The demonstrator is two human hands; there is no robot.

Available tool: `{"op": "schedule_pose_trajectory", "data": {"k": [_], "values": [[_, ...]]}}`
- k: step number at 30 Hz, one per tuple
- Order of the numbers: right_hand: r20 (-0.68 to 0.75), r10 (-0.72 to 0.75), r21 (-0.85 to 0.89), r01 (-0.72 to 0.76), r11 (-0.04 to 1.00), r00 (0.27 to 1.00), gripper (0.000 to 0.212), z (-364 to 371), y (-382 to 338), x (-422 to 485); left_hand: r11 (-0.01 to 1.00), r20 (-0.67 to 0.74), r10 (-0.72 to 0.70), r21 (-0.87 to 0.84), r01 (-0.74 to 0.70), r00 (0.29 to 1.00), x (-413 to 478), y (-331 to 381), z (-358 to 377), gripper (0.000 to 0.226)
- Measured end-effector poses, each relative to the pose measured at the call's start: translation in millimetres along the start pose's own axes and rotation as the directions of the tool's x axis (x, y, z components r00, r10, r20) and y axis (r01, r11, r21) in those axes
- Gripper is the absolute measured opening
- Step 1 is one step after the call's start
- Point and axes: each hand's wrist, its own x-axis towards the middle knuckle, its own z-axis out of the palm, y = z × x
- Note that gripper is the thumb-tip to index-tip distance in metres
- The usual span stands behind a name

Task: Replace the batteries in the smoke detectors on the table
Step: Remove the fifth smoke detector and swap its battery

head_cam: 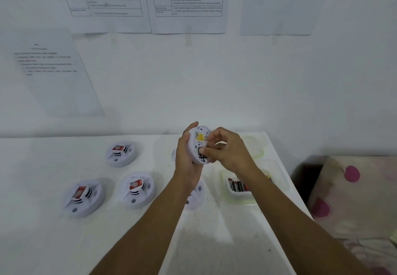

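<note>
Both hands up over the table, working the back of one smoke detector.

Left hand wraps the held detector from its left side, fingers curled round the rim, its back turned toward the camera, a yellow label at the top. Right hand pinches at the dark battery slot on that back, thumb and fingertips closed together there; can't tell if a battery is between them. Clear plastic tub on the table under the right forearm holds a row of dark batteries. Three other detectors lie face up on the table at left: far one, middle one, near one. Another detector sits partly hidden under the left wrist. Both forearms reach forward, wrists bent inward.
</note>
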Motion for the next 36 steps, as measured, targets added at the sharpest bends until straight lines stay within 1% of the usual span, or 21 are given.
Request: {"op": "schedule_pose_trajectory", "data": {"k": [3, 7, 9, 12, 13, 15, 16, 18, 20, 21, 22, 25, 28, 29, 30, 31, 32, 33, 34, 35, 36], "values": [[-0.036, 0.026, -0.127, -0.031, 0.991, 0.999, 0.046, 11.0, 8.7, 12.3, 1.0, -0.013, 0.009, -0.013, -0.01, 1.0, -0.4, 8.5, -7.4, 0.037], [-0.001, 0.145, -0.088, -0.145, 0.986, 0.989, 0.067, 30.3, 15.5, 28.6, 1.0, -0.009, -0.004, -0.015, 0.004, 1.0, 2.7, 27.5, -23.5, 0.035], [0.011, 0.118, -0.135, -0.116, 0.984, 0.993, 0.066, 43.3, 17.1, 38.6, 1.0, -0.027, -0.007, -0.025, 0.006, 1.0, 6.3, 39.5, -36.2, 0.036], [-0.033, 0.037, -0.176, -0.042, 0.983, 0.999, 0.043, 55.4, 27.8, 55.6, 0.999, -0.071, 0.017, -0.05, -0.021, 0.997, 15.7, 60.4, -60.0, 0.036], [-0.028, 0.007, -0.252, -0.014, 0.968, 1.0, 0.035, 56.7, 33.9, 61.5, 0.998, -0.083, 0.026, -0.056, -0.031, 0.996, 18.5, 67.6, -69.1, 0.036], [0.079, -0.017, -0.491, 0.054, 0.869, 0.997, 0.029, 58.2, 50.1, 73.0, 0.997, -0.102, 0.033, -0.07, -0.04, 0.994, 22.8, 79.2, -87.1, 0.036], [0.151, 0.013, -0.586, 0.079, 0.807, 0.989, 0.033, 60.7, 58.4, 78.1, 0.997, -0.108, 0.032, -0.071, -0.04, 0.994, 24.2, 83.3, -95.1, 0.036], [0.233, 0.098, -0.688, 0.092, 0.72, 0.968, 0.049, 67.8, 70.6, 85.0, 0.997, -0.117, 0.027, -0.068, -0.035, 0.993, 25.4, 87.3, -106.6, 0.036], [0.274, 0.142, -0.716, 0.103, 0.69, 0.951, 0.066, 75.0, 76.9, 88.9, 0.997, -0.124, 0.017, -0.076, -0.027, 0.992, 25.8, 87.6, -113.7, 0.036], [0.288, 0.145, -0.714, 0.111, 0.691, 0.947, 0.07, 77.7, 78.9, 90.6, 0.997, -0.127, 0.012, -0.078, -0.022, 0.992, 25.9, 87.6, -116.3, 0.037], [0.291, 0.135, -0.706, 0.117, 0.699, 0.947, 0.071, 79.5, 80.5, 92.1, 0.997, -0.132, 0.008, -0.078, -0.018, 0.991, 26.0, 87.8, -118.8, 0.037], [0.27, 0.095, -0.683, 0.121, 0.721, 0.958, 0.063, 82.2, 83.7, 91.7, 0.997, -0.132, 0.0, -0.08, -0.011, 0.991, 27.2, 87.6, -125.3, 0.038], [0.214, 0.091, -0.71, 0.091, 0.699, 0.973, 0.064, 80.8, 84.6, 86.5, 0.998, -0.129, -0.002, -0.068, -0.007, 0.992, 27.5, 86.5, -127.8, 0.037], [0.171, 0.083, -0.697, 0.061, 0.714, 0.982, 0.064, 80.0, 83.5, 84.2, 0.998, -0.13, -0.004, -0.067, -0.005, 0.992, 27.9, 86.1, -128.2, 0.037], [0.103, 0.083, -0.644, 0.002, 0.765, 0.991, 0.061, 78.6, 80.6, 82.0, 0.998, -0.131, -0.007, -0.069, -0.002, 0.991, 28.3, 85.9, -128.2, 0.037], [0.013, 0.108, -0.522, -0.085, 0.849, 0.994, 0.055, 76.5, 75.4, 80.2, 0.997, -0.132, -0.01, -0.074, 0.0, 0.991, 28.9, 85.7, -127.8, 0.037], [-0.07, 0.174, -0.307, -0.187, 0.933, 0.982, 0.044, 73.8, 68.8, 78.1, 0.997, -0.134, -0.011, -0.081, 0.0, 0.991, 29.4, 85.5, -127.4, 0.037], [-0.1, 0.272, -0.043, -0.277, 0.96, 0.957, 0.032, 70.6, 61.5, 75.5, 0.996, -0.135, -0.014, -0.089, 0.002, 0.991, 29.7, 85.2, -126.6, 0.037], [-0.072, 0.352, 0.188, -0.334, 0.924, 0.933, 0.025, 67.7, 53.8, 71.6, 0.995, -0.132, -0.017, -0.096, 0.004, 0.991, 29.8, 84.4, -125.4, 0.037], [-0.021, 0.384, 0.327, -0.356, 0.875, 0.923, 0.023, 65.6, 47.4, 67.9, 0.995, -0.129, -0.021, -0.099, 0.008, 0.991, 29.7, 83.0, -123.9, 0.037], [0.026, 0.381, 0.388, -0.361, 0.848, 0.924, 0.023, 65.0, 42.3, 64.3, 0.995, -0.126, -0.025, -0.098, 0.013, 0.992, 29.5, 80.7, -122.3, 0.037]]}}
